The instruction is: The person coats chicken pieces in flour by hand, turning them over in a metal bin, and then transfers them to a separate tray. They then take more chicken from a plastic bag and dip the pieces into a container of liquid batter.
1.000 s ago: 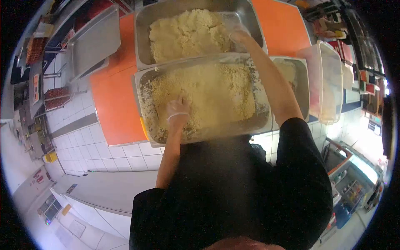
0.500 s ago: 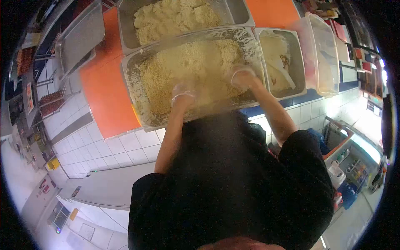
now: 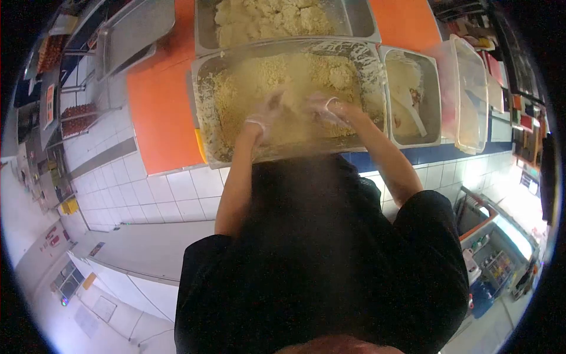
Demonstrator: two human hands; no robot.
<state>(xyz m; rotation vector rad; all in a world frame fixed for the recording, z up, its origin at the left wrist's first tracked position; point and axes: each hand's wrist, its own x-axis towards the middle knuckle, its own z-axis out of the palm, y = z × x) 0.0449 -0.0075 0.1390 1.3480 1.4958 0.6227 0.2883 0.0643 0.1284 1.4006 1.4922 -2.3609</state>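
A large metal tray [image 3: 203,121] holds pale yellow crumbly mixture [image 3: 253,74]. My left hand [image 3: 265,115], in a clear glove, is over the left-centre of the mixture, its fingers pointing up and inward. To its right, my right hand [image 3: 324,107], gloved too, reaches inward over the middle. The hands are apart, with crumbs between them. Haze and motion blur hide the fingertips, so what either hand holds cannot be made out.
Beyond the tray, a second metal tray [image 3: 362,20] holds clumpy mixture. At the right are a smaller metal pan [image 3: 437,94] with a white scraper [image 3: 413,112] and a clear plastic bin [image 3: 471,97]. An orange tabletop [image 3: 159,118] and a flat metal tray [image 3: 138,32] lie left.
Both hands have come closer together over the middle of the mixture, the right one moving left. The whole view has shifted, with the trays appearing further right.
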